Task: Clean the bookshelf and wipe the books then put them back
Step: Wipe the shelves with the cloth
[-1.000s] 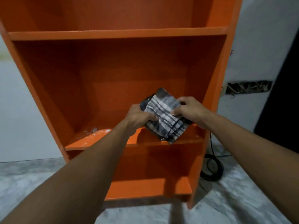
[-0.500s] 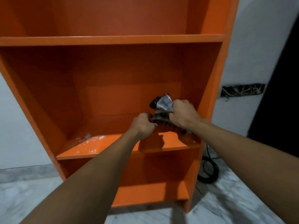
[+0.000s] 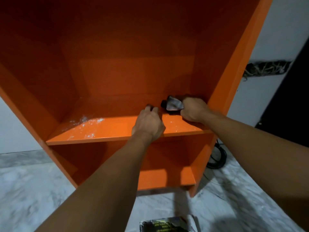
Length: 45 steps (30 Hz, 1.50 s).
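**A:** What has changed in the head view?

**B:** A moment ago both your hands held the cloth (image 3: 173,104) between them in front of the shelf (image 3: 108,129). Now your left hand (image 3: 148,124) has let go, and your right hand (image 3: 194,109) alone clutches the cloth, bunched into a wad.

**A:** Where is the cloth?

**B:** It is deep in the shelf's 2 o'clock corner, close to the right side panel. It looks to be down on the board, though shadow hides the contact.

**A:** What does that mean for the job?

**B:** I judge the folding is over and you are set to wipe. The white dust (image 3: 85,121) lies at 9 o'clock from your left hand, untouched, so a sweep leftward from that corner should reach it. No books are on the shelf, and one book (image 3: 167,226) waits on the floor at 6 o'clock.

**A:** And the pose?

**B:** Both your arms reach forward. Your right fist is closed round the cloth with its knuckles towards you. Your left hand hangs back-up over the shelf's front half, fingers bent, tips in shadow. I cannot tell whether it grips anything.
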Motion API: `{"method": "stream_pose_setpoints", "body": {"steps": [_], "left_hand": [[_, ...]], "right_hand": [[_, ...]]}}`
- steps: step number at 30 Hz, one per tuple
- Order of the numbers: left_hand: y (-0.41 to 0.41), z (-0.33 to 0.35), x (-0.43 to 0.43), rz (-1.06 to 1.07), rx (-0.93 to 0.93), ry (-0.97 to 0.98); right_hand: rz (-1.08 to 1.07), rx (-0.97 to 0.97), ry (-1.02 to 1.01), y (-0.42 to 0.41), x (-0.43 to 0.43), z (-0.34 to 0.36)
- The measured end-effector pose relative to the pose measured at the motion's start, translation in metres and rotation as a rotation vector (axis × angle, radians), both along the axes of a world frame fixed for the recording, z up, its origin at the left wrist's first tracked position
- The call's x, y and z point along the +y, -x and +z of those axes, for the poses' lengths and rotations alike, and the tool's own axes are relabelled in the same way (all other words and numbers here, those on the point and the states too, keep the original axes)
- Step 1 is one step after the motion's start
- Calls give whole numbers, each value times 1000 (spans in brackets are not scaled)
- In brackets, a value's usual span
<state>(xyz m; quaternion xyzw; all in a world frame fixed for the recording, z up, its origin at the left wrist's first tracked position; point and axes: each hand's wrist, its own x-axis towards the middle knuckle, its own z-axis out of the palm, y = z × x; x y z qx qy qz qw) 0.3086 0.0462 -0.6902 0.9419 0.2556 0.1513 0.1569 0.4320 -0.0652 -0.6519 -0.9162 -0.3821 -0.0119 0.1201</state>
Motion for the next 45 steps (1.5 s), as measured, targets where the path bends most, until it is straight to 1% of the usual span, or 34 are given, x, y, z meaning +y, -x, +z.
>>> {"method": "stream_pose_setpoints", "body": {"steps": [2,7,9,11,14,16,18,19,22,23,27,29,31,33,34,35,37,38,39,40,43,45], "left_hand": [[2,1,-1,1,-21,11],[4,3,-4,13,-1,11],[5,4,-5,19,4,5],[5,5,-7,31,8,11],[4,6,-6,37,1,41],[4,5,-7,29,-13,44],[6,5,-7,36,-30,42],[7,5,-8,42,-43,45],[11,6,-8,45,-95,74],[12,6,-8,42,-115,88],[16,9,-5,19,-199,137],[20,12,-5,1,-248,198],[27,14,-2,-28,-296,309],[36,19,4,-19,-327,331],[43,21,7,-13,-334,325],[51,24,13,-4,-322,304],[67,30,25,32,-237,220],[74,32,33,46,-178,183],[80,34,40,55,-115,144],[83,35,46,61,-45,102],[89,33,56,60,162,46],[89,29,61,46,219,20]], "right_hand": [[101,-24,-71,10,-18,-5],[216,-101,-69,57,-72,-3],[246,-63,-31,76,-89,0],[271,-10,-43,85,-97,6],[264,-51,-156,86,-82,24],[241,-142,-223,74,-60,35],[204,-211,-243,52,-36,35],[176,-190,-217,40,-27,31],[62,-10,-67,11,-8,7],[36,20,-36,8,-5,-1],[-29,-23,-73,9,0,-16],[2,-50,-127,20,2,-15],[73,-104,-151,38,-2,-16],[156,-158,-131,63,-15,-18],[196,-154,-118,76,-25,-18],[230,-106,-101,89,-34,-14],[267,101,-87,106,-43,-8],[270,182,-110,114,-42,-4],[256,205,-158,118,-37,1],[229,179,-219,116,-30,6],[97,1,-361,97,-1,24],[36,-41,-322,74,21,24]]}}
